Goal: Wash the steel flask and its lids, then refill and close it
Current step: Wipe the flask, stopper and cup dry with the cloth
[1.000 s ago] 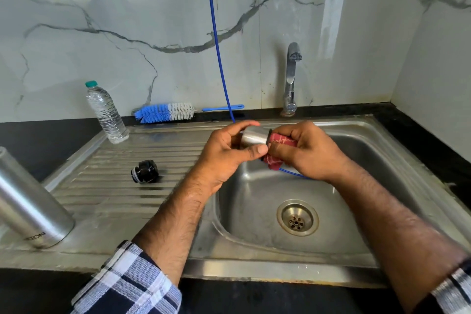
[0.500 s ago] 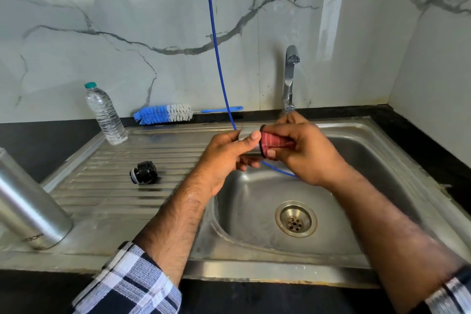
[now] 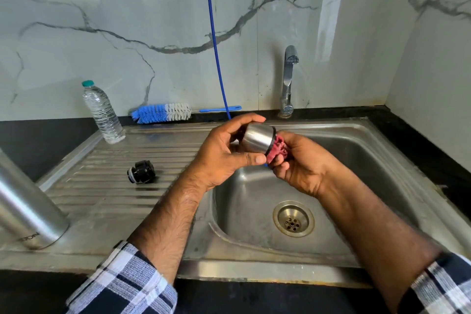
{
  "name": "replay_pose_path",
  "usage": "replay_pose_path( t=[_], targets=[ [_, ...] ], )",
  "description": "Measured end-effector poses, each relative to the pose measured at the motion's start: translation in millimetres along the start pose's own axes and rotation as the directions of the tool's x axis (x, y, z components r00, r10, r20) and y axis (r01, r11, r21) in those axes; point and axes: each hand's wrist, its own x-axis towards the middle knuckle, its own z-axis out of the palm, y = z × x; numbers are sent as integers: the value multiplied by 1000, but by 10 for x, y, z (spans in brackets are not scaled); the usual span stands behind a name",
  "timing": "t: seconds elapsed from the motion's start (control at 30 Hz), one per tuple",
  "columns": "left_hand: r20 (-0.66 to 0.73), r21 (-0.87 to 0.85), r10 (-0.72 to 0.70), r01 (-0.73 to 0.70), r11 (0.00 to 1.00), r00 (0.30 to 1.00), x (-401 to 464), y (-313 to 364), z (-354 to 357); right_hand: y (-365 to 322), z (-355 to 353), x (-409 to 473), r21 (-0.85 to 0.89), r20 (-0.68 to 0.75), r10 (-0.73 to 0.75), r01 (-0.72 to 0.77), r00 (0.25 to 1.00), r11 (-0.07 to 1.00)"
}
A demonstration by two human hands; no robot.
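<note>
My left hand (image 3: 224, 150) grips a steel cup lid (image 3: 258, 140) above the sink basin, its open end turned to the right. My right hand (image 3: 303, 163) holds a red scrub cloth (image 3: 279, 148) pushed against and partly into the lid's mouth. A black inner stopper lid (image 3: 141, 172) lies on the ribbed drainboard. The steel flask body (image 3: 28, 214) stands at the left edge of the drainboard, its top out of view.
A plastic water bottle (image 3: 103, 112) stands at the back of the drainboard (image 3: 102, 186). A blue and white bottle brush (image 3: 163, 112) lies along the wall. The tap (image 3: 289, 79) is behind the basin, and a blue hose (image 3: 214, 41) hangs down. The drain (image 3: 293, 218) is in the basin.
The steel lid has turned in my left hand so its steel side shows again. My right hand has dropped lower and to the right with the cloth.
</note>
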Motion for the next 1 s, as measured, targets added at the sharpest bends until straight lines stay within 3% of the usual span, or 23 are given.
replay_pose_path(
  t=[0.07,0.13,0.17,0.2,0.27,0.3,0.33,0.43,0.53,0.67,0.73,0.8,0.83,0.93,0.97,1.0],
  targets=[
    [-4,11,-6,6,1000,1000,-14,-16,0,1,-6,1,1,16,34,-34,999,999],
    [-83,-106,-125,116,988,989,-4,-10,54,35,20,19,-173,-11,-211,206,977,963],
    [-124,-171,-224,201,964,967,5,6,85,55,27,5,-339,18,-402,384,915,859],
    [-147,-218,-329,294,931,933,10,4,99,74,22,-3,-542,104,-579,534,808,649],
    [-137,-265,-466,421,867,874,20,10,93,71,-6,-32,-800,338,-703,585,625,135],
    [-142,-284,-481,430,857,865,21,13,75,47,-18,-49,-829,403,-700,559,590,-5],
    [-158,-303,-471,412,859,868,19,16,53,17,-29,-72,-832,426,-696,552,578,-51],
    [-201,-308,-431,361,880,880,32,21,1,-20,-47,-77,-817,390,-730,577,562,8],
    [-234,-325,-457,374,868,858,52,-21,42,-4,-67,-56,-824,420,-723,565,548,-50],
    [-309,-394,-469,337,855,827,70,3,-19,-30,-80,-42,-826,402,-733,563,549,-31],
    [-359,-425,-473,310,850,805,61,-20,-143,-64,-122,-36,-796,286,-789,594,544,121],
    [-381,-324,-437,325,888,815,37,-69,-210,-78,-132,-31,-694,157,-806,644,571,321],
    [-372,-247,-403,329,911,837,27,-80,-183,-64,-118,-33,-668,145,-807,658,573,348],
    [-264,-84,-299,287,954,917,31,-103,-2,28,-70,-8,-759,268,-819,635,507,145],
    [-236,-62,-277,270,961,931,28,-105,23,48,-55,5,-761,264,-817,631,513,150],
    [-211,-49,-263,259,965,941,21,-97,23,44,-60,24,-746,216,-811,628,544,223]
  ],
)
